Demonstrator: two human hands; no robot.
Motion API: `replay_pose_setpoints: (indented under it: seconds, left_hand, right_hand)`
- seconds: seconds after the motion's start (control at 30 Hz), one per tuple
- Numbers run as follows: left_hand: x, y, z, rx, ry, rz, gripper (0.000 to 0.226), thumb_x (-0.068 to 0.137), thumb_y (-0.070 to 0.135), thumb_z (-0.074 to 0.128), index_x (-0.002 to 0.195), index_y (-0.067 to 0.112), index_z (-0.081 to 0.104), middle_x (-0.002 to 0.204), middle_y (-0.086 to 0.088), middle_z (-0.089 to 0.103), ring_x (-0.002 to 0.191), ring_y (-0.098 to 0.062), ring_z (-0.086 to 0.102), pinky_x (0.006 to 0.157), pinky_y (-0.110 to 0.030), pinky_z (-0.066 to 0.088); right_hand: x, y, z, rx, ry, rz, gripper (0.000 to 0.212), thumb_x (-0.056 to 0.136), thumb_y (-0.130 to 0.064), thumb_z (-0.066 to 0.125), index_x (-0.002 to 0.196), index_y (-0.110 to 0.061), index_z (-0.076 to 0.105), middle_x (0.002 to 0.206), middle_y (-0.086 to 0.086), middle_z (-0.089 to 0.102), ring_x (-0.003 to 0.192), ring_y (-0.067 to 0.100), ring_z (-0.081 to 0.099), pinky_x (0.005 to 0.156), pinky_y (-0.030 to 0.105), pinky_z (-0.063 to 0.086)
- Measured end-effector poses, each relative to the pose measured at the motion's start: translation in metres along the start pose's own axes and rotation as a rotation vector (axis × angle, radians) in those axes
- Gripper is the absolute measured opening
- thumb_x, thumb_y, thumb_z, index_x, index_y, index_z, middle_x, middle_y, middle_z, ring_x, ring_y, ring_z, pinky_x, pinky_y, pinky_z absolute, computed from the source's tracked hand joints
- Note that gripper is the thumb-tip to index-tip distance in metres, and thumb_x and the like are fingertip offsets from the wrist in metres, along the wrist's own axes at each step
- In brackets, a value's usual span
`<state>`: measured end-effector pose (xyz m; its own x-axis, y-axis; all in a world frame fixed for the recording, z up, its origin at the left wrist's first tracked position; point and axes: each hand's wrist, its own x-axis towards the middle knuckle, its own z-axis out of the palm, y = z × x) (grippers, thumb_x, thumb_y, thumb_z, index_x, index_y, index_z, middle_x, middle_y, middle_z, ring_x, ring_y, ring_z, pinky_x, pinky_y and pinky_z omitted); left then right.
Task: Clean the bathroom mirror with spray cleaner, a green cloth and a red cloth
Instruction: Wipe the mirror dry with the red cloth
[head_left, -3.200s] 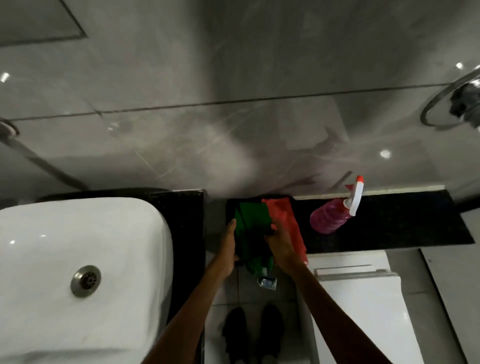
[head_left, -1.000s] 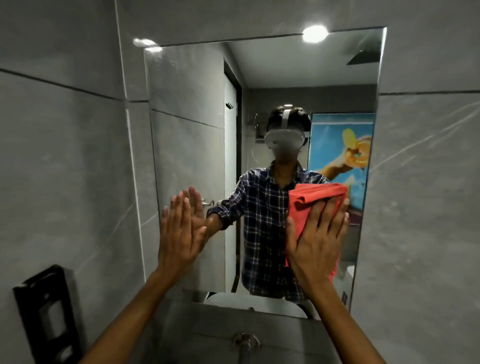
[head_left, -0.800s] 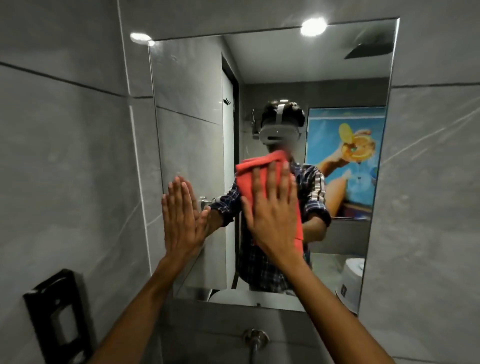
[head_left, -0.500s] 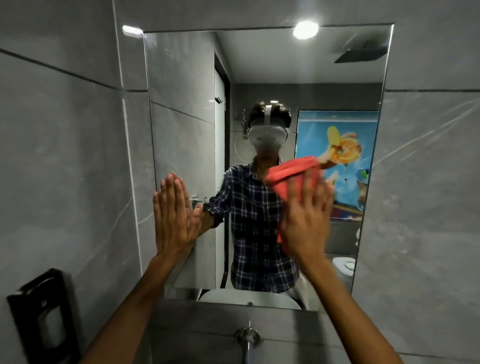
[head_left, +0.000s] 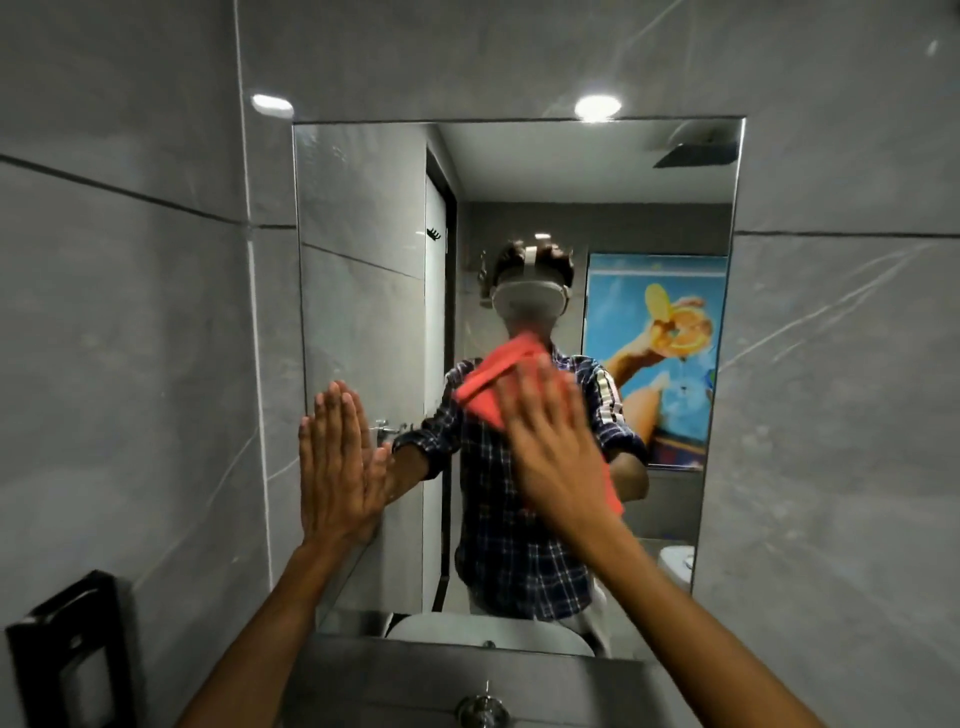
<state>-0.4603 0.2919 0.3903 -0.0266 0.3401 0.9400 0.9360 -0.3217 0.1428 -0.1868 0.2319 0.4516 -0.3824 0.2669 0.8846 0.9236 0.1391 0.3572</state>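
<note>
The rectangular mirror (head_left: 363, 260) hangs on the grey tiled wall ahead. My right hand (head_left: 550, 447) lies flat with fingers spread, pressing the red cloth (head_left: 488, 384) against the glass at the mirror's centre; the hand is motion-blurred. My left hand (head_left: 335, 462) rests flat, fingers together, on the mirror's lower left edge and holds nothing. The green cloth and the spray bottle are out of view.
A black wall holder (head_left: 72, 654) sits at the lower left. A tap (head_left: 483, 709) pokes out below the mirror, and the white basin (head_left: 488, 631) shows as a reflection. Grey tiled wall (head_left: 841, 415) surrounds the mirror.
From picking cloths at the counter, I now face the mirror. My right hand swept the red cloth left, right, then back toward the centre. The left hand stayed planted on the glass.
</note>
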Motion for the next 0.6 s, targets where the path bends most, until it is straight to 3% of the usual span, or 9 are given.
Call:
replay_pose_setpoints:
  seconds: [0.03, 0.1, 0.2, 0.27, 0.33, 0.4, 0.43, 0.5, 0.6]
  left_hand:
    - [0.0, 0.0, 0.0, -0.009, 0.0, -0.007, 0.071, 0.107, 0.046, 0.014, 0.167, 0.01, -0.001, 0.178, -0.011, 0.002, 0.165, -0.028, 0.004, 0.134, -0.05, 0.006]
    - [0.0, 0.0, 0.001, -0.01, -0.009, -0.011, 0.073, 0.106, 0.047, 0.015, 0.167, 0.009, -0.001, 0.178, -0.012, 0.001, 0.165, -0.028, 0.004, 0.134, -0.051, 0.006]
    - [-0.001, -0.001, 0.002, 0.011, 0.003, 0.008, 0.074, 0.106, 0.047, 0.017, 0.166, 0.008, 0.0, 0.178, -0.012, 0.0, 0.165, -0.03, 0.006, 0.133, -0.052, 0.007]
    - [-0.001, -0.002, 0.002, 0.027, 0.015, 0.025, 0.073, 0.106, 0.046, 0.017, 0.166, 0.008, -0.001, 0.177, -0.014, 0.001, 0.165, -0.031, 0.006, 0.133, -0.053, 0.009]
    - [-0.001, 0.002, 0.0, 0.033, 0.031, 0.036, 0.072, 0.107, 0.046, 0.016, 0.166, 0.009, -0.001, 0.177, -0.013, -0.001, 0.165, -0.03, 0.005, 0.133, -0.052, 0.007]
    - [0.0, 0.004, -0.002, 0.046, 0.026, 0.036, 0.072, 0.107, 0.046, 0.016, 0.166, 0.008, 0.0, 0.177, -0.014, 0.0, 0.165, -0.031, 0.004, 0.133, -0.051, 0.007]
    - [-0.001, 0.004, -0.003, 0.05, 0.014, 0.032, 0.072, 0.107, 0.045, 0.017, 0.166, 0.007, 0.001, 0.177, -0.016, 0.003, 0.164, -0.032, 0.005, 0.133, -0.052, 0.007]
    - [-0.001, 0.003, -0.003, 0.044, -0.01, 0.018, 0.073, 0.106, 0.046, 0.017, 0.166, 0.005, 0.004, 0.176, -0.019, 0.006, 0.164, -0.034, 0.008, 0.133, -0.053, 0.009]
    - [0.0, 0.002, -0.002, 0.044, -0.018, 0.007, 0.074, 0.106, 0.046, 0.016, 0.166, 0.004, 0.005, 0.177, -0.017, 0.004, 0.164, -0.033, 0.007, 0.133, -0.053, 0.009]
  right_hand:
    - [0.002, 0.024, -0.006, -0.012, 0.036, 0.178, 0.101, 0.085, -0.004, 0.06, 0.165, -0.01, -0.002, 0.173, 0.019, -0.01, 0.161, 0.035, -0.009, 0.13, 0.059, 0.004]
    - [0.034, 0.066, -0.021, 0.001, 0.118, 0.558, 0.092, 0.099, -0.02, 0.057, 0.165, -0.012, -0.006, 0.173, 0.019, -0.007, 0.161, 0.039, -0.003, 0.13, 0.061, 0.008]
    - [0.121, 0.084, -0.048, 0.091, 0.293, 0.833, 0.071, 0.107, -0.035, 0.038, 0.164, -0.012, 0.002, 0.172, 0.022, 0.006, 0.16, 0.042, 0.004, 0.128, 0.063, 0.016]
    - [0.163, 0.065, -0.053, 0.09, 0.312, 0.731, 0.067, 0.104, -0.026, 0.04, 0.164, -0.01, 0.013, 0.171, 0.024, 0.014, 0.159, 0.042, 0.007, 0.129, 0.06, 0.016]
    - [0.163, 0.039, -0.042, 0.023, 0.243, 0.324, 0.074, 0.097, -0.015, 0.049, 0.164, -0.009, 0.017, 0.17, 0.024, 0.016, 0.159, 0.043, 0.012, 0.13, 0.057, 0.012]
    - [0.128, 0.03, -0.033, -0.021, 0.107, -0.025, 0.084, 0.096, -0.017, 0.055, 0.165, -0.01, 0.007, 0.173, 0.021, 0.007, 0.16, 0.04, 0.007, 0.131, 0.056, 0.009]
    - [0.106, 0.038, -0.03, -0.031, 0.059, -0.072, 0.088, 0.098, -0.022, 0.055, 0.165, -0.011, 0.0, 0.173, 0.019, 0.002, 0.161, 0.037, 0.003, 0.131, 0.056, 0.007]
    - [0.076, 0.063, -0.029, -0.005, 0.067, 0.113, 0.09, 0.1, -0.027, 0.054, 0.165, -0.011, -0.006, 0.173, 0.018, -0.004, 0.161, 0.035, -0.001, 0.131, 0.054, 0.004]
    - [0.098, 0.098, -0.039, 0.029, 0.219, 0.626, 0.081, 0.103, -0.021, 0.05, 0.165, -0.012, -0.002, 0.173, 0.019, -0.001, 0.161, 0.04, 0.0, 0.131, 0.058, 0.009]
